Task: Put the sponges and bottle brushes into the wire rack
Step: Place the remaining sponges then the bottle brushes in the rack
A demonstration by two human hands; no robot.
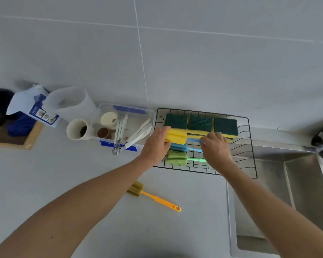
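Observation:
A black wire rack (pixel 194 166) stands on the counter against the wall. Three green-and-yellow sponges (pixel 200 123) line its back. In front of them lie a yellow-headed bottle brush (pixel 177 136), a blue one (pixel 179 146) and a green one (pixel 177 157), handles pointing right. My left hand (pixel 155 144) grips the yellow foam head at the rack's left edge. My right hand (pixel 215 148) closes over that brush's light blue handle and hides the handle ends. Another brush (pixel 153 197), with an olive head and an orange handle, lies on the counter in front of the rack.
Left of the rack sits a clear plastic box (pixel 132 109) holding tongs and small cups, with a white mug (pixel 76 129) beside it. A translucent jug (pixel 71 101) and a blue-and-white packet (pixel 32 106) stand further left. A steel sink (pixel 287 192) lies to the right.

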